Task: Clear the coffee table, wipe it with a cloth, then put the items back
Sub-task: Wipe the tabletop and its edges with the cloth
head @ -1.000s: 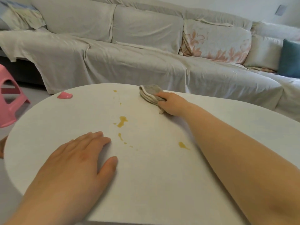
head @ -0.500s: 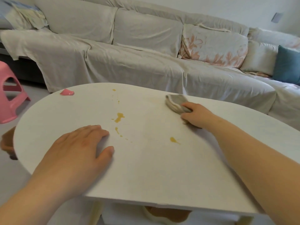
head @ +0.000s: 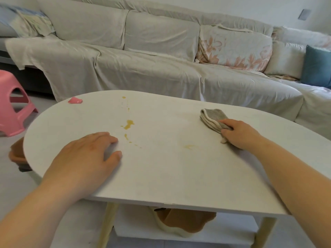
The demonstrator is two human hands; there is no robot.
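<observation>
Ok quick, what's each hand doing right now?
Left hand: open, flat on the table, holding nothing.
Right hand: closed on the cloth, pressing it on the table.

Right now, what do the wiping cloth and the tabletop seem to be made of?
The cloth looks like soft grey knit or terry fabric: it folds in thick layers with a pale edge. The tabletop looks like white matte painted or laminated board: thin flat edge, no shine; can't tell which.

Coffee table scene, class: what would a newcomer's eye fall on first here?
Probably the yellow-brown spills in the middle of the white coffee table, just beyond the flat left hand. Next, the folded grey cloth under the right hand towards the table's right, and the pink stool far left.
</observation>
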